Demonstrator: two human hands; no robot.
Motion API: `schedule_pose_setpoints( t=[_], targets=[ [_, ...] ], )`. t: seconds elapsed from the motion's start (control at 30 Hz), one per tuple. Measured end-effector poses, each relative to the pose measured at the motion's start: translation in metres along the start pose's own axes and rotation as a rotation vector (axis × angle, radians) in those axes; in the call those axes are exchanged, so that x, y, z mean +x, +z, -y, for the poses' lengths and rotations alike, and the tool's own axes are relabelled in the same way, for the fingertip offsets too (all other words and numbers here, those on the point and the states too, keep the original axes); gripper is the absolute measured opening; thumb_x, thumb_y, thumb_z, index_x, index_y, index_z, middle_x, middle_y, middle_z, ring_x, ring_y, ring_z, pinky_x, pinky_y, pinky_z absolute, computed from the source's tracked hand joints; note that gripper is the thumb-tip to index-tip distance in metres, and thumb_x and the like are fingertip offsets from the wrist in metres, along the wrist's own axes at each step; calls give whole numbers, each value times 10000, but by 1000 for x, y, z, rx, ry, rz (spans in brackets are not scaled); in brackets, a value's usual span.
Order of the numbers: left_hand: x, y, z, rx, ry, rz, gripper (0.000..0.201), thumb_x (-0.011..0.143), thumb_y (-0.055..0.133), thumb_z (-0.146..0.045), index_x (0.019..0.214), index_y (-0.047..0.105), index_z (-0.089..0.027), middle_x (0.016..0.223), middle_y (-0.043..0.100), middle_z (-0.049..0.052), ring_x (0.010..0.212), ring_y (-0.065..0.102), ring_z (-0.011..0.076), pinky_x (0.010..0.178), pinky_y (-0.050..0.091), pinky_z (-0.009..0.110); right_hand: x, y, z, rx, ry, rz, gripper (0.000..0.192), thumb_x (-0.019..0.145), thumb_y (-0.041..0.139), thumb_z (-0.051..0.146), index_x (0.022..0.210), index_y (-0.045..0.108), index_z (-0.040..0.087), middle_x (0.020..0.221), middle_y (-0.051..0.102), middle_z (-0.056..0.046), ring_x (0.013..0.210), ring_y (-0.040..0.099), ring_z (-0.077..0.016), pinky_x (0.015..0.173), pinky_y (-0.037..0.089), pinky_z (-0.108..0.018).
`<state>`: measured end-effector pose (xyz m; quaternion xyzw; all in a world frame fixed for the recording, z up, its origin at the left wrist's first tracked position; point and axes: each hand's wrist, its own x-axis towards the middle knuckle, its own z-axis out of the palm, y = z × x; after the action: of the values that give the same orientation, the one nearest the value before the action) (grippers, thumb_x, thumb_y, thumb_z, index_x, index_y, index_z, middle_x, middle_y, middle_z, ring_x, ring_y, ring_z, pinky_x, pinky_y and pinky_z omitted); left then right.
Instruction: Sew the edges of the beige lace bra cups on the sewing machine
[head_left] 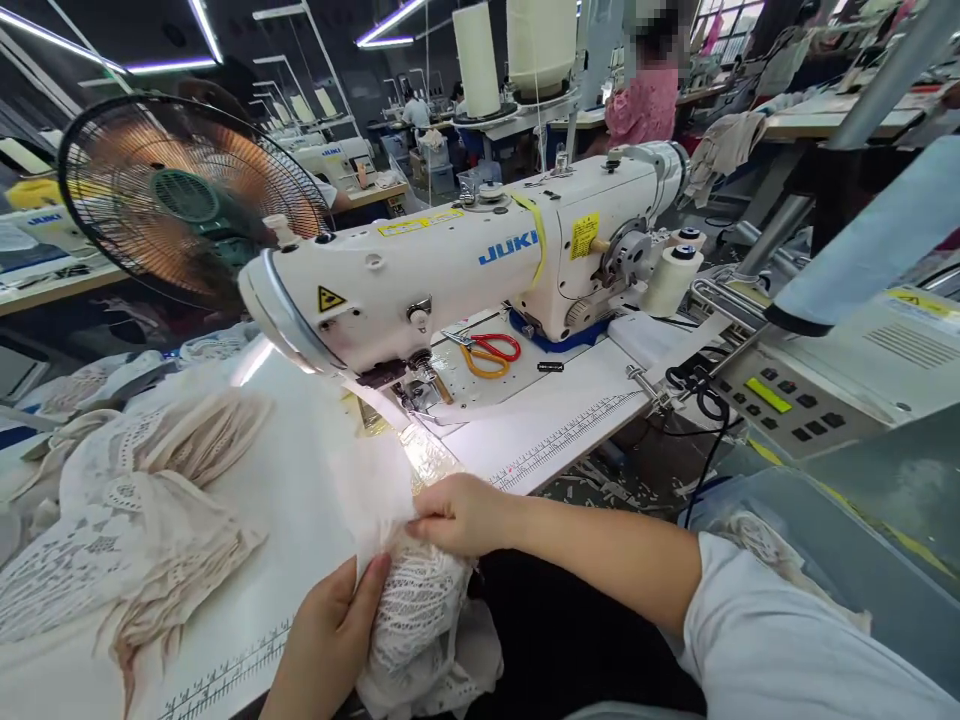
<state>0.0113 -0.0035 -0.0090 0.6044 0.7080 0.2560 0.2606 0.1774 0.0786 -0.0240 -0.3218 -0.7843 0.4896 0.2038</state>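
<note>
Presently my right hand (459, 512) has a closed grip on the white lace fabric (416, 610), fingers curled over its upper fold at the near edge of the tabletop (300, 500). My left hand (330, 635) supports the same bundle from below and from the side, palm against it, fingers partly wrapped; this grip is looser but in full contact. The fabric is openwork lace, soft and crumpled, with a netted pattern; a thin sheer strip of it runs up from my right hand toward the presser foot (420, 385) of the sewing machine (465, 265).

To the left on the tabletop lies a second heap of lace pieces (142, 520), cream and white, with eyelet embroidery and pleated sections. The tabletop is smooth and white, with a printed ruler scale along its near edge.

The machine body is glossy white enamel, rounded, with blue lettering. Behind the needle area lie scissors (487, 352) with red and orange handles. A white thread cone (670, 280) stands at the right end of the machine. To my right, a translucent plastic bin (840, 560) holds more pale fabric; how much, I cannot tell.
</note>
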Motion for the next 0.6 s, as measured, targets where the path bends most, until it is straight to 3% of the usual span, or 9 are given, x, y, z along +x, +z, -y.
schedule_pose_setpoints(
  t=[0.1,0.2,0.3,0.37,0.43,0.5,0.57,0.6],
  targets=[
    [-18,6,-2,-251,-161,3,338,752,543,-467,540,507,-206,512,561,-7,555,526,178,528,405,246,-12,2,-5,59,36,-65,332,787,543,222,529,342,164,526,300,64,541,327,-72,518,254,-204],
    [-28,18,-7,-667,-386,98,323,641,685,-495,702,617,-185,594,643,18,665,611,236,586,477,284,-26,2,-5,4,74,-147,309,767,552,233,524,373,163,508,320,64,518,328,-73,514,251,-215],
    [-28,26,-12,-996,-565,184,446,558,774,-467,865,656,-166,672,690,49,721,654,278,616,517,338,-46,-5,-4,-5,67,-337,132,794,512,282,800,579,170,637,510,33,580,434,-98,593,342,-229],
    [-26,29,-15,-1112,-608,224,448,575,784,-420,924,664,-165,724,710,66,742,668,284,630,530,354,-64,-11,-10,-22,97,-544,267,832,462,378,938,592,170,789,586,-24,676,492,-131,672,391,-262],
    [-24,30,-20,-1184,-611,252,416,612,772,-382,952,671,-165,770,721,80,770,674,282,646,538,359,-85,-13,-20,-5,153,-640,449,851,385,553,826,599,158,776,580,-56,707,501,-159,692,412,-290],
    [-22,32,-24,-1225,-599,284,399,632,764,-370,963,675,-165,806,725,90,796,675,283,661,543,362,-102,-5,-32,122,163,-464,680,780,287,757,727,592,152,657,545,-52,642,500,-169,641,430,-305],
    [-20,35,-29,-1234,-562,311,408,634,761,-392,963,678,-164,823,726,96,808,675,284,674,544,368,-114,10,-40,273,86,-145,825,683,247,861,843,631,149,737,599,-79,737,565,-208,687,462,-332],
    [-18,36,-32,-1219,-531,321,416,629,761,-406,957,681,-163,822,727,98,805,675,284,678,544,371,-116,19,-42,315,85,-15,809,662,311,863,901,638,162,793,619,-83,812,586,-228,714,474,-339]
  ],
)
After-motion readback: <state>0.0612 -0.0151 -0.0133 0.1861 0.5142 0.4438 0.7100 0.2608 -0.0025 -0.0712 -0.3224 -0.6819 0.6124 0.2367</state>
